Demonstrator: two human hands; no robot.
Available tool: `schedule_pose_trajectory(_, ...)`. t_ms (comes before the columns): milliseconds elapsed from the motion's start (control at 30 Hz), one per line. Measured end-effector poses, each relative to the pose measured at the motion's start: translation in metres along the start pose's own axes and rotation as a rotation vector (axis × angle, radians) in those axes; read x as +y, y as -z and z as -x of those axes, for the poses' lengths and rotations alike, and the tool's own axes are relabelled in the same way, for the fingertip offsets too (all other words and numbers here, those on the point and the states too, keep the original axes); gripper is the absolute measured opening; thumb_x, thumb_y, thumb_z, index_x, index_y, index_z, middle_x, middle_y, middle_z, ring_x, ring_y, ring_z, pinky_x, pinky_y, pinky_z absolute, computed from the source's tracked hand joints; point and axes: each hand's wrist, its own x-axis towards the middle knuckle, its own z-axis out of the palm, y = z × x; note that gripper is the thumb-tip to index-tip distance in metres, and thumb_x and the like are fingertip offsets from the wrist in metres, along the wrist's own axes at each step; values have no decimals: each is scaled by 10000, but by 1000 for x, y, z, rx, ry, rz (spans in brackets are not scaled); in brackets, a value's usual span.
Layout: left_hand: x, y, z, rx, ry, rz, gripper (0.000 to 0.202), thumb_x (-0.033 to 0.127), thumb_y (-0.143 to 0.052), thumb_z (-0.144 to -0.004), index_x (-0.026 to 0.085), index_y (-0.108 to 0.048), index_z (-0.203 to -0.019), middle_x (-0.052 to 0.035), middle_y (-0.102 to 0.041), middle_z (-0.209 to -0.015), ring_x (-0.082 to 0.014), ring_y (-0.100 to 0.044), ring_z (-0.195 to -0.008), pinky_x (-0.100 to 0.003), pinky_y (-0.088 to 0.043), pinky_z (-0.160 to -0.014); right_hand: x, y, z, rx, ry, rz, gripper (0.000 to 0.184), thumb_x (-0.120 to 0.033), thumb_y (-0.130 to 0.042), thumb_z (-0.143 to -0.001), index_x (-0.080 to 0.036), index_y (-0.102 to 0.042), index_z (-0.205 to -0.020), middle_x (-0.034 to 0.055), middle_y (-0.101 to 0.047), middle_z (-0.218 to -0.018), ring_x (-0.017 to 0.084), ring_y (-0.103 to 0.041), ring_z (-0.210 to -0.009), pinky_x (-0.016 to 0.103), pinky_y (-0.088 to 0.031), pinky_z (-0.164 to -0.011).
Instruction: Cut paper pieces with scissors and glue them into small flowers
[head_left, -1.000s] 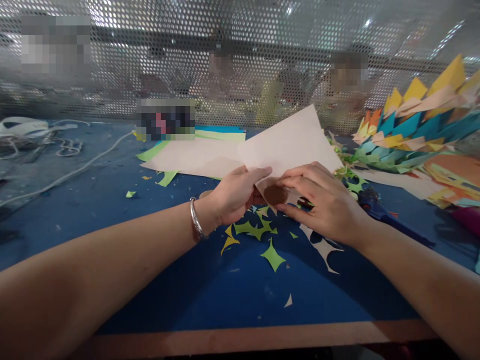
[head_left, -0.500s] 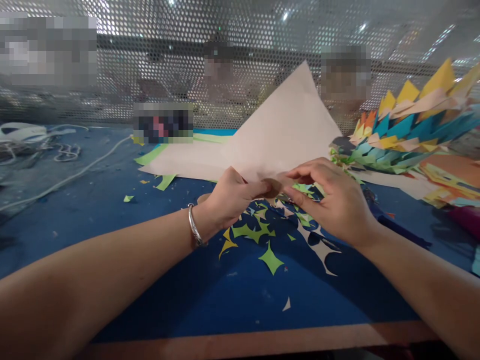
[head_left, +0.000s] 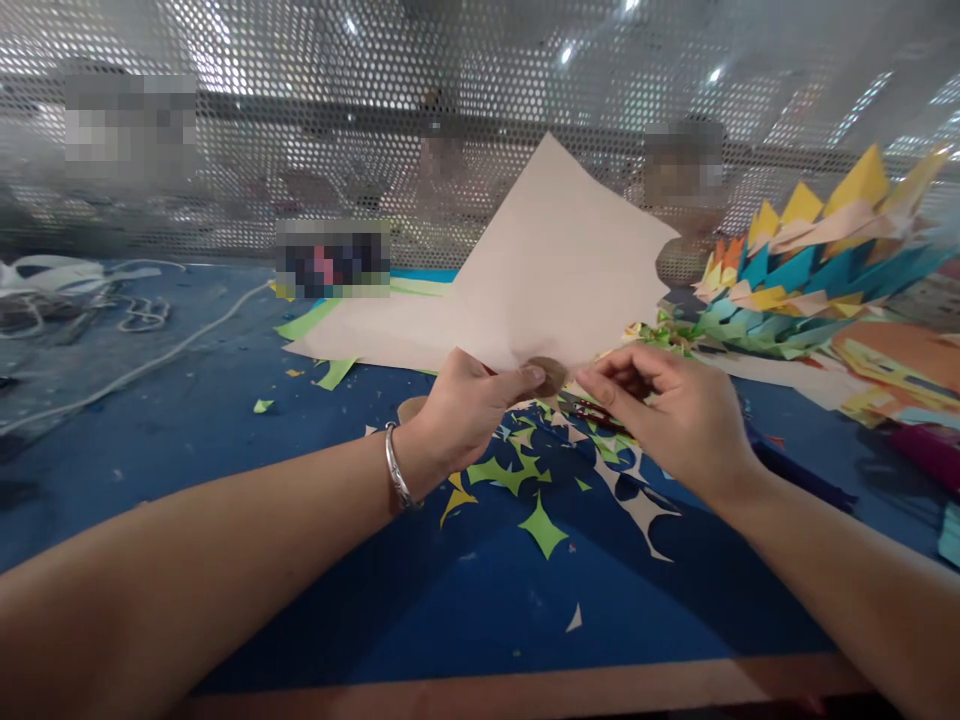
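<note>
My left hand (head_left: 466,405), with a silver bracelet on its wrist, pinches the near corner of a pale pink sheet of paper (head_left: 559,265) together with a small brown disc (head_left: 551,374). The sheet stands lifted off the blue table (head_left: 187,440), its far corner up in the air. My right hand (head_left: 679,410) hovers just right of the disc with its fingers curled into a pinch; what they hold, if anything, is hidden. Green, yellow and white paper offcuts (head_left: 525,475) lie on the table under both hands.
More pale and green sheets (head_left: 360,325) lie flat behind. A stack of coloured pointed paper pieces (head_left: 810,270) fills the right side. White cords (head_left: 112,310) lie at the far left. A perforated metal screen (head_left: 375,120) runs along the back, with people behind it.
The pink sheet has been raised from lying on the table to standing up. My right hand has come off the sheet and disc and drawn slightly right; my left hand keeps its pinch.
</note>
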Motion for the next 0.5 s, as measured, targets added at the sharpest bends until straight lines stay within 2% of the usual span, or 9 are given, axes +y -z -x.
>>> schedule_pose_trajectory(100, 0, -1, 0, -7, 29, 17, 175, 113, -704, -697, 143, -714, -869, -53, -718, -819, -184, -668, -832, -351, -527, -833, -2, 0, 2, 87, 247, 188, 155, -355, -644, -876, -205, -668, -911, 62, -657, -756, 194, -618, -681, 343, -524, -643)
schedule_pose_trajectory(200, 0, -1, 2, -28, 30, 8, 154, 107, -694, -698, 145, -720, -845, -43, -712, -798, -160, -655, -776, -330, -523, -808, -1, -2, 2, 40, 456, 298, 246, -322, -638, -887, -179, -654, -1086, 118, -674, -948, 258, -652, -908, 397, -544, -785)
schedule_pose_trajectory(300, 0, -2, 3, -36, 50, 10, 126, 116, -701, -696, 147, -721, -816, -47, -724, -813, -160, -661, -794, -313, -517, -788, 1, -6, 1, 24, 527, 328, 289, -301, -644, -888, -164, -636, -1143, 129, -667, -1006, 272, -648, -976, 410, -545, -827)
schedule_pose_trajectory(500, 1, -4, 4, -7, 81, 27, 143, 95, -691, -699, 143, -724, -829, -51, -738, -809, -169, -674, -799, -318, -522, -776, 3, -8, 1, 58, 570, 354, 252, -280, -660, -880, -146, -639, -1092, 126, -666, -983, 265, -653, -947, 404, -551, -819)
